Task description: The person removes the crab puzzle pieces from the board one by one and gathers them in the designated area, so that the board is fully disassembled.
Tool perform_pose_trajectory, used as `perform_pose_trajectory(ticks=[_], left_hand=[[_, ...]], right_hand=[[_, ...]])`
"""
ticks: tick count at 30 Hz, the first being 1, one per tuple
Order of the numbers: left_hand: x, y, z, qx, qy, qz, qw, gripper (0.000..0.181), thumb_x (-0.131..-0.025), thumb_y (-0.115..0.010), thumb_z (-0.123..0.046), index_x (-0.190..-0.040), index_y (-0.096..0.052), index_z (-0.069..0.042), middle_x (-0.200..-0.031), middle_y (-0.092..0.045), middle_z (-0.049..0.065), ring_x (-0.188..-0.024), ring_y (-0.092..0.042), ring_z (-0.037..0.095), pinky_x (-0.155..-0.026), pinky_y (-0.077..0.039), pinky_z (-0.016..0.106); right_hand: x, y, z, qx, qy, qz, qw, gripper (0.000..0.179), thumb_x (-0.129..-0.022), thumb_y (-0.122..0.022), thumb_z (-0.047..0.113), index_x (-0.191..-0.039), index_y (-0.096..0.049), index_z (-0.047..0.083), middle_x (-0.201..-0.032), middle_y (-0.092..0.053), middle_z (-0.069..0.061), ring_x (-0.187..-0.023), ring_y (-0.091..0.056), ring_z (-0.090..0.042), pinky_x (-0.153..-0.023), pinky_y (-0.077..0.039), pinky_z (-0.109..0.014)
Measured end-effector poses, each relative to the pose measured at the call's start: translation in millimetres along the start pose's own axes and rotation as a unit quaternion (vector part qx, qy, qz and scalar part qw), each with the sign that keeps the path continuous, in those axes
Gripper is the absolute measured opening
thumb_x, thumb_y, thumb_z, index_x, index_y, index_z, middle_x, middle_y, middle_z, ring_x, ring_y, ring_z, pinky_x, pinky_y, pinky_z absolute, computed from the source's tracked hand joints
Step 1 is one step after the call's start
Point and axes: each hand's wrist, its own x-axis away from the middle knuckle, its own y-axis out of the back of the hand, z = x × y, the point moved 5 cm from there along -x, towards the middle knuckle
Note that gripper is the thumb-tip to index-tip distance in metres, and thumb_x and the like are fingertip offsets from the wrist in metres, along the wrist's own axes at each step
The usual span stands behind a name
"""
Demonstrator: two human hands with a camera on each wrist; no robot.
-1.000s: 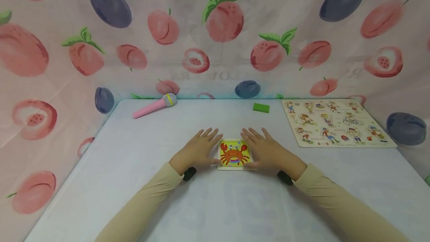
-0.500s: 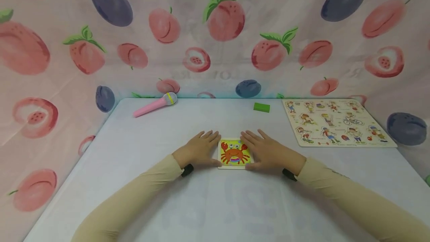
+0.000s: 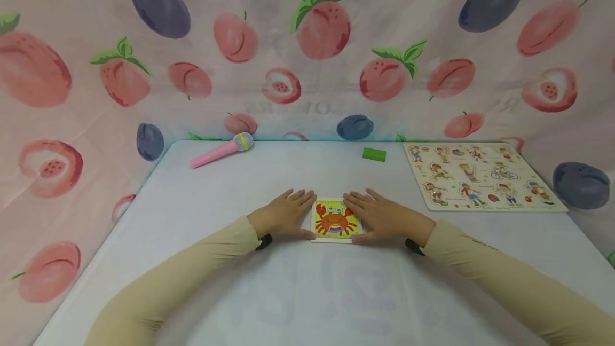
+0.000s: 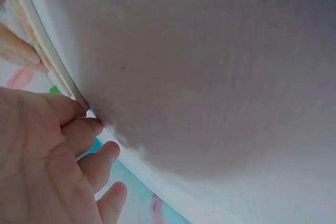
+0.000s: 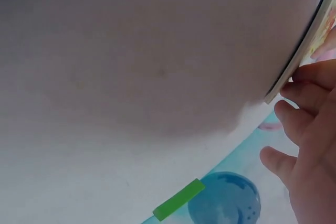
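A small square crab picture puzzle (image 3: 334, 220) in a pale frame lies flat on the white table, between both hands in the head view. Along its left side rests my left hand (image 3: 284, 215), fingers extended forward and thumb at the near left corner. My right hand (image 3: 386, 217) lies along the opposite side, its fingers over the right edge and its thumb at the near right corner. In the left wrist view, the fingertips (image 4: 94, 125) touch the frame's corner. The right wrist view likewise has fingertips (image 5: 289, 88) against the frame's edge (image 5: 302, 51).
Near the back edge of the table (image 3: 307, 170) lie a pink toy microphone (image 3: 222, 150) at left and a green block (image 3: 374, 154) right of centre. A large wooden puzzle board (image 3: 485, 178) with children figures lies at right. A fruit-print cloth (image 3: 322, 81) hangs behind.
Both forearms have swung slightly outward at the elbows. The fingers have drawn a little closer together and nearer the person. The crab puzzle stays in nearly the same place.
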Motion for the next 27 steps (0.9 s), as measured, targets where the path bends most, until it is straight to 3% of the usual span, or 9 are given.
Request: perform_pose_trajectory(ticks=[4, 8, 12, 15, 22, 27], left_hand=[[-0.8, -0.1, 2.1, 0.020, -0.005, -0.003, 0.9998, 0.096, -0.082, -0.051, -0.069, -0.151, -0.016, -0.012, -0.158, -0.015, 0.004, -0.146, -0.015, 0.024, -0.118, -0.012, 0.043], [-6.8, 6.2, 6.7, 0.065, -0.016, -0.039, 0.9970, 0.082, -0.084, -0.059, -0.057, -0.146, -0.032, -0.011, -0.155, -0.026, 0.007, -0.144, -0.024, 0.026, -0.117, -0.019, 0.042], [-14.0, 13.9, 13.9, 0.148, 0.000, -0.083, 0.9855, 0.058, -0.082, -0.070, -0.040, -0.132, -0.054, -0.014, -0.147, -0.041, 0.008, -0.138, -0.036, 0.025, -0.113, -0.029, 0.040], [-16.2, 16.3, 17.9, 0.194, 0.020, -0.100, 0.9756, 0.048, -0.081, -0.073, -0.033, -0.123, -0.062, -0.015, -0.139, -0.050, 0.005, -0.132, -0.043, 0.023, -0.109, -0.036, 0.039], [-17.8, 21.0, 16.1, 0.252, 0.016, -0.117, 0.9605, 0.041, -0.075, -0.079, -0.028, -0.112, -0.068, -0.012, -0.109, -0.063, 0.001, -0.100, -0.057, 0.017, -0.087, -0.048, 0.033], [-19.2, 18.6, 17.0, 0.264, 0.023, -0.115, 0.9573, 0.040, -0.075, -0.079, -0.027, -0.111, -0.069, -0.013, -0.108, -0.063, 0.001, -0.095, -0.057, 0.015, -0.082, -0.047, 0.030]], right_hand=[[-1.2, -1.6, 0.5, -0.011, -0.002, 0.004, 0.9999, 0.093, -0.084, -0.049, 0.067, -0.148, -0.024, 0.004, -0.156, -0.021, -0.011, -0.145, -0.018, -0.029, -0.116, -0.013, -0.051], [-0.8, -2.8, -0.8, -0.017, -0.006, 0.004, 0.9998, 0.093, -0.084, -0.049, 0.067, -0.148, -0.024, 0.005, -0.157, -0.020, -0.010, -0.145, -0.017, -0.028, -0.117, -0.013, -0.051], [-0.5, -4.5, -3.1, -0.014, -0.010, 0.003, 0.9998, 0.093, -0.083, -0.049, 0.068, -0.149, -0.024, 0.006, -0.157, -0.019, -0.009, -0.146, -0.017, -0.027, -0.117, -0.013, -0.050], [-1.2, -4.6, -3.1, -0.014, -0.010, 0.003, 0.9998, 0.093, -0.084, -0.048, 0.068, -0.149, -0.023, 0.006, -0.157, -0.019, -0.009, -0.146, -0.017, -0.027, -0.117, -0.013, -0.050], [-2.1, -4.3, -3.1, -0.025, -0.018, 0.010, 0.9995, 0.094, -0.083, -0.049, 0.068, -0.149, -0.022, 0.007, -0.157, -0.018, -0.009, -0.146, -0.016, -0.026, -0.117, -0.012, -0.050], [-2.4, -4.3, -3.1, -0.022, -0.019, 0.011, 0.9995, 0.094, -0.083, -0.049, 0.069, -0.149, -0.023, 0.007, -0.157, -0.019, -0.009, -0.146, -0.016, -0.026, -0.117, -0.012, -0.050]])
